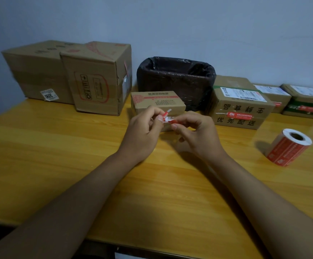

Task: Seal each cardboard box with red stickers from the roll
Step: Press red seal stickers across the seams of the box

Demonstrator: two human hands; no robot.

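Both hands, left hand (142, 126) and right hand (195, 131), pinch a small red-and-white paper sticker (167, 118) before the small brown cardboard box (157, 103). It could curl and stick to itself.

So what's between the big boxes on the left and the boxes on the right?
In the head view, a bin lined with a black bag stands between them, with a small cardboard box just in front of it.

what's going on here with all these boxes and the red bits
A person is sealing boxes at a wooden table. Both hands, left and right, pinch a red sticker and seem to be peeling it from its white backing, in front of a small box. The sticker roll lies to the right. The box with black lettering already carries a red sticker.
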